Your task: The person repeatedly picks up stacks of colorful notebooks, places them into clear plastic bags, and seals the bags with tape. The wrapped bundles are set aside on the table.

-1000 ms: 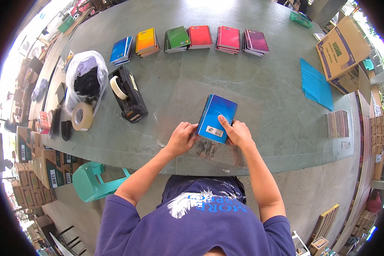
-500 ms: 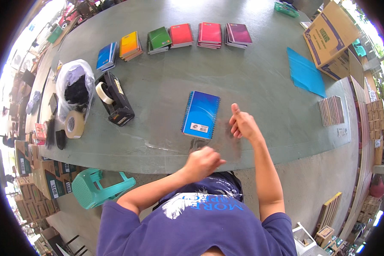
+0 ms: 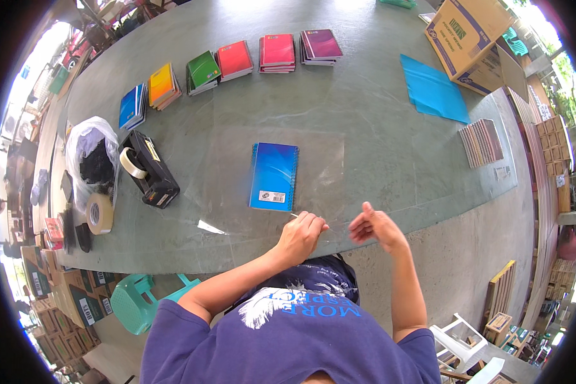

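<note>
A blue spiral-bound notebook point(image 3: 274, 178) lies on a clear plastic sheet point(image 3: 323, 153) in the middle of the table, a white label near its lower edge. Just below the notebook's lower right corner, my left hand point(image 3: 301, 238) is closed, fingers pinched together. A thin pale sliver shows by its knuckles; what the fingers hold is hidden. My right hand point(image 3: 379, 229) is open to the right of it, over the table's near edge, with nothing in it.
Stacks of coloured notebooks point(image 3: 235, 59) curve along the far side. At left are a black tape dispenser point(image 3: 150, 169), a tape roll point(image 3: 100, 214) and a plastic bag point(image 3: 89, 141). Blue sheets point(image 3: 434, 89), a cardboard box point(image 3: 465, 38) and a notebook stack point(image 3: 481, 143) are at right.
My right hand has come nearer to me from beside the notebook, its fingers straightening. My left hand stays below the notebook. The whole view has shifted and turned a little.
</note>
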Tool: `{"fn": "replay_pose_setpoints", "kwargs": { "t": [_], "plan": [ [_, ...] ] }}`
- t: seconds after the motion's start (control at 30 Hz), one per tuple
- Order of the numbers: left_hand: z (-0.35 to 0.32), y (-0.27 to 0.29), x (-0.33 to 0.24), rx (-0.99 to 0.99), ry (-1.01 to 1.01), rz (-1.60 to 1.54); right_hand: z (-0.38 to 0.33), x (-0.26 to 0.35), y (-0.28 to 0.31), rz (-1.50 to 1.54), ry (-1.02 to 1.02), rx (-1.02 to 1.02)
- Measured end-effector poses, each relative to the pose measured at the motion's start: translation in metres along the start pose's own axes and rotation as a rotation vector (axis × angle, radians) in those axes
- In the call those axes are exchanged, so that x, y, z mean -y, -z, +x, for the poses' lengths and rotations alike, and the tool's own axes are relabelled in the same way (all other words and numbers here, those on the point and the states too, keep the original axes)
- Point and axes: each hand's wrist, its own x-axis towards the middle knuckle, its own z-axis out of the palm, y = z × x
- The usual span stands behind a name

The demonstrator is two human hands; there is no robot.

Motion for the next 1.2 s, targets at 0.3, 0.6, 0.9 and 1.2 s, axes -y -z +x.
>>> {"fn": "replay_pose_setpoints", "kwargs": {
  "t": [0.3, 0.6, 0.9, 1.2],
  "plan": [
    [-0.001, 0.03, -0.002, 0.056, -0.018, -0.096, 0.046, 0.051, -0.065, -0.094, 0.126, -0.285],
    [0.073, 0.086, 0.109, -0.312, 0.226, 0.099, 0.034, 0.11, -0.135, -0.938, 0.327, -0.153],
    [0.065, 0.072, 0.126, -0.158, 0.396, -0.123, 0.065, 0.067, -0.192, -1.118, 0.447, -0.333],
    [0.171, 0.076, 0.197, 0.166, -0.033, -0.008, 0.056, 0.092, -0.186, -1.256, 0.294, -0.261]
  ]
}}
